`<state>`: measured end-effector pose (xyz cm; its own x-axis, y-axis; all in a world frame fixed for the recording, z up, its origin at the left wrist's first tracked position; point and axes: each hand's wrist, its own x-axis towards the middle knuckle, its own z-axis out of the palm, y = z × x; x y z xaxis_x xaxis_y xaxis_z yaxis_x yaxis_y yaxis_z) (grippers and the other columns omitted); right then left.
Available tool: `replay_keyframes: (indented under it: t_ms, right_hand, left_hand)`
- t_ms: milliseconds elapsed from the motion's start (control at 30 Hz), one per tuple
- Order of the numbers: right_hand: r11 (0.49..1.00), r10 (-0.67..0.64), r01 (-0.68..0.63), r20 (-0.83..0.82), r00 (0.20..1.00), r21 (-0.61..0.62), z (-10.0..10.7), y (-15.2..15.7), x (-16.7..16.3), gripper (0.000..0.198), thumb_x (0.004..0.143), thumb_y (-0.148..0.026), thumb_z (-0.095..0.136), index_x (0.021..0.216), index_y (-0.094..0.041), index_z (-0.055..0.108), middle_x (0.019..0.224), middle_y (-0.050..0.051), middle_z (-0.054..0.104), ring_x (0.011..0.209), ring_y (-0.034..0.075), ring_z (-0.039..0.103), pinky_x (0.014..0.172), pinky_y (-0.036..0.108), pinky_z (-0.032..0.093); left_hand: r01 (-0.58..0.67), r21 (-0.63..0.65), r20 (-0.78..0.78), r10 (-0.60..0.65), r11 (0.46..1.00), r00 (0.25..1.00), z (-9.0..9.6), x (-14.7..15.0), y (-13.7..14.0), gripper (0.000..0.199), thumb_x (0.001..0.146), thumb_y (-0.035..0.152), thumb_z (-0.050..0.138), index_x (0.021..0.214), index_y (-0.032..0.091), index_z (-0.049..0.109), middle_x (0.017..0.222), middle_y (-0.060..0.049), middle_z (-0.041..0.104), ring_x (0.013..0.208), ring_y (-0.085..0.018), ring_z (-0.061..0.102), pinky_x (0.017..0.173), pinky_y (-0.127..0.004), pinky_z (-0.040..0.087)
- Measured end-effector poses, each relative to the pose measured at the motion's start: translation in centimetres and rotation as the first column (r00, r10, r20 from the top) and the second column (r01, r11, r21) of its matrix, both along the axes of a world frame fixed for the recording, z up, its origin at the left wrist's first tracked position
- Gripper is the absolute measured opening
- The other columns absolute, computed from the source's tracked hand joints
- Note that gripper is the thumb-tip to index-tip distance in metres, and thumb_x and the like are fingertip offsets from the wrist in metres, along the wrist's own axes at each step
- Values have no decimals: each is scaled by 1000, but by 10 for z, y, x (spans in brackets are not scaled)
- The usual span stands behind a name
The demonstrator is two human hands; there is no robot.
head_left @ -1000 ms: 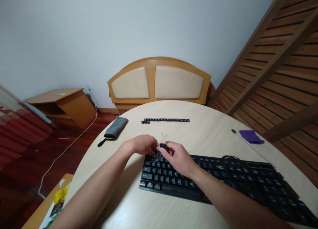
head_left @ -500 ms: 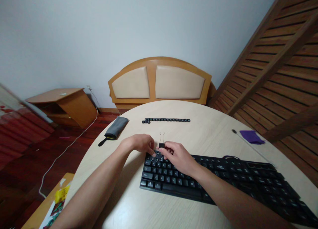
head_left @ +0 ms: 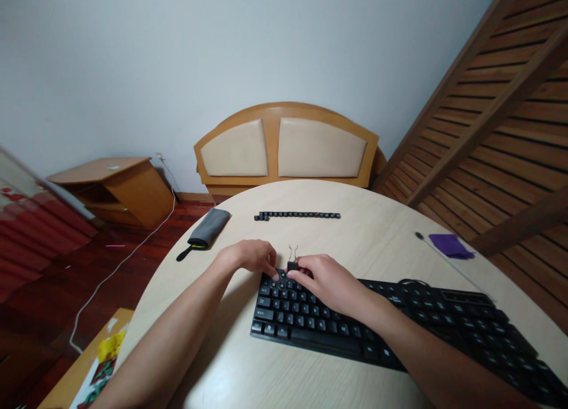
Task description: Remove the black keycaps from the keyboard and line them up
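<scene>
A black keyboard (head_left: 310,323) lies at a slant on the round table. My left hand (head_left: 257,258) grips its far left corner, thumb on top near the keys and fingers curled over the back edge. In my right hand (head_left: 326,279) is a black binder clip (head_left: 292,266), pinched by its body, with its wire handles pointing up and away. The clip is at the keyboard's upper left rows; its jaw is hidden, so I cannot tell whether it touches a key. Some spots in those rows show no keycaps. Beyond my hands, a row of loose keycaps (head_left: 302,215) lies on the table.
A grey pouch (head_left: 210,227) with a black loop lies at the left. At the right are a purple cloth (head_left: 450,245) and a thin brush (head_left: 452,264). The keyboard's cable (head_left: 413,281) bulges behind it. A wooden headboard (head_left: 284,107) stands beyond the table (head_left: 355,243).
My right hand has shifted slightly right and nearer with the binder clip, whose handles sit lower. My left hand has stayed on the keyboard corner.
</scene>
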<state>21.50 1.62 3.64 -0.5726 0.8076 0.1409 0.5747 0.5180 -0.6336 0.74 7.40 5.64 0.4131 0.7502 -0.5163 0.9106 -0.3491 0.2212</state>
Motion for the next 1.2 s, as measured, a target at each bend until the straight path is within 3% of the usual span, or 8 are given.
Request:
replay_keyframes:
  t_ms: [467,600,800,1000,1200]
  right_hand:
    - [976,163,-144,-110,980,165,-26,5,1,23,94,-30,55,78,-18,65,76,3,65,75,16,60,70,26,41]
    - [984,130,-112,-130,983,139,-26,4,2,25,93,-31,56,76,-18,67,75,2,67,75,16,61,71,26,42]
    - [998,13,-5,-120,993,63,-29,5,2,33,95,-37,53,70,-18,63,68,0,63,67,15,57,63,25,39]
    - [997,-51,56,-107,993,46,-29,7,-1,32,95,-36,52,69,-18,61,66,0,60,66,15,55,62,25,37]
    - [997,-74,78,-122,990,28,-26,4,-2,32,94,-36,52,70,-18,64,70,3,65,67,16,58,60,26,39]
  left_hand:
    - [21,74,-35,-18,997,999,4,3,-5,37,70,54,71,94,26,75,92,-4,77,80,-22,67,58,-26,39]
    - [24,129,-71,-15,991,997,9,9,-11,32,71,48,72,93,24,75,91,-4,76,79,-23,67,58,-26,40]
    - [60,114,3,-61,992,998,8,9,-13,31,71,42,73,98,25,72,94,-2,76,79,-20,67,60,-24,41]
    - [110,-3,123,-108,994,986,9,10,-13,33,73,44,74,96,20,71,89,-3,75,72,-17,64,58,-24,40]
    - [168,-37,230,-155,985,961,4,11,-13,33,73,48,74,87,18,71,77,-2,72,65,-16,61,56,-24,38]
